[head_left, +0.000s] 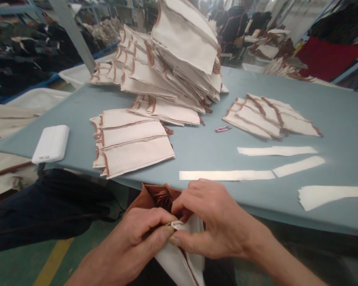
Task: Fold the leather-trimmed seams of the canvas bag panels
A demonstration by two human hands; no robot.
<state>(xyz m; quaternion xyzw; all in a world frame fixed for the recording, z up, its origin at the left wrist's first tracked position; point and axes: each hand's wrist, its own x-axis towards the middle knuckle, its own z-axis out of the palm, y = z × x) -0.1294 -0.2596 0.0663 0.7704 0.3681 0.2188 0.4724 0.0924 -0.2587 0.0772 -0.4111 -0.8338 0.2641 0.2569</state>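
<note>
A cream fabric piece (174, 260) with brown edging hangs below the front edge of the table, over the lap. My left hand (137, 236) pinches its folded upper edge between thumb and forefinger. Right beside it, my right hand (207, 218) pinches the same fold, the two thumbs almost touching. Behind the hands is a brown open-topped container or piece (144, 198) with dark brown strips inside. Closest on the table lie a stack of cream panels (134, 145) and long white strips (223, 175).
Tall piles of cream panels (185, 43) stand at the back of the blue-grey table (203, 147). A white power bank (51, 143), pink thread snips (222, 129), a smaller panel stack (268, 115) and more strips (331, 195) lie around. A dark cloth (53, 206) hangs left.
</note>
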